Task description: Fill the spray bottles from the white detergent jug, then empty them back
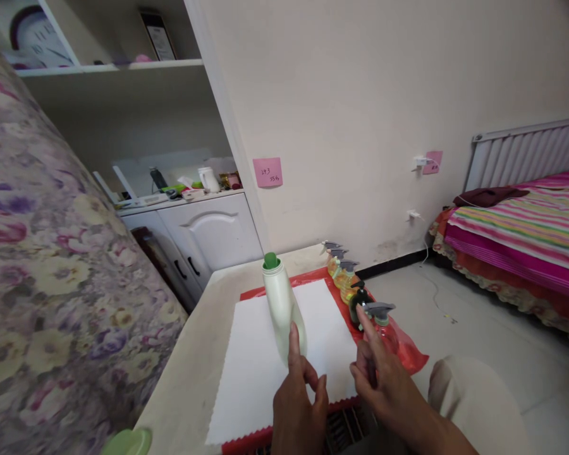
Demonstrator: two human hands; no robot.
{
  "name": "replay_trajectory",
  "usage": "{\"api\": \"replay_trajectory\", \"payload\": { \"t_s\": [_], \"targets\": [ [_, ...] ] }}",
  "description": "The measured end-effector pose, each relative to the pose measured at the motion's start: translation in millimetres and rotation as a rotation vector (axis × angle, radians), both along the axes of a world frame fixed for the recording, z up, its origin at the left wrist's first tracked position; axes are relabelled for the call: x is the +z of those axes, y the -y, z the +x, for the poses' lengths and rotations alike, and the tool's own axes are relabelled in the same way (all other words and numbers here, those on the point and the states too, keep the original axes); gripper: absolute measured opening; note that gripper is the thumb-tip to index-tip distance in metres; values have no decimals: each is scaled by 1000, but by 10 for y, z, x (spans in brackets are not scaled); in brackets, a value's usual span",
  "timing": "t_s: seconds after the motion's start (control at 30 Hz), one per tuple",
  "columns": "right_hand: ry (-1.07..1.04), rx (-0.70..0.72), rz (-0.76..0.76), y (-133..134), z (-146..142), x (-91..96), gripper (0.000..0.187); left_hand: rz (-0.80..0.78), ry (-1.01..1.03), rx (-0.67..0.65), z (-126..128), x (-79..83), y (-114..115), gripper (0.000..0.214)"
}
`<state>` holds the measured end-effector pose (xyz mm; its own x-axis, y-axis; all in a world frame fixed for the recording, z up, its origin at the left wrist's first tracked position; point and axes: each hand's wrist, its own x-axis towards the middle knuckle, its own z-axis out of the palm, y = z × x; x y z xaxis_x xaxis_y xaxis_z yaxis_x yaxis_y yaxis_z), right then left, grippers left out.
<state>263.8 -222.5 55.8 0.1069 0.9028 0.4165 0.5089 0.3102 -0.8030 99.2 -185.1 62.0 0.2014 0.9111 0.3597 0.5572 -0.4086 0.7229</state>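
Observation:
A pale green plastic bottle with a darker green spout in its uncapped neck stands on a white sheet. My left hand is in front of the bottle, index finger stretched up and the other fingers curled, thumb apart, holding nothing. Whether the fingertip touches the bottle I cannot tell. To the right, my right hand also extends its index finger, near a dark pump bottle and a clear reddish bottle with a grey trigger top. It grips nothing. At the lower left edge sits a light green cap.
Several spray bottles line the table's right side on red plastic. A floral curtain hangs close on the left. Behind are a white cabinet and a wall; a bed stands at the right. My knee shows below.

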Motion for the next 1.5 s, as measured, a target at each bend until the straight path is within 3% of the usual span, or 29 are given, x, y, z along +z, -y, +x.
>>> {"api": "replay_trajectory", "payload": {
  "t_s": [1.03,1.5],
  "targets": [
    [21,-10,-38,-345,107,-114,79,6,-48,20,102,4,-316,78],
    [10,10,-88,-329,69,134,85,3,-4,3,147,57,-305,75]
  ]
}}
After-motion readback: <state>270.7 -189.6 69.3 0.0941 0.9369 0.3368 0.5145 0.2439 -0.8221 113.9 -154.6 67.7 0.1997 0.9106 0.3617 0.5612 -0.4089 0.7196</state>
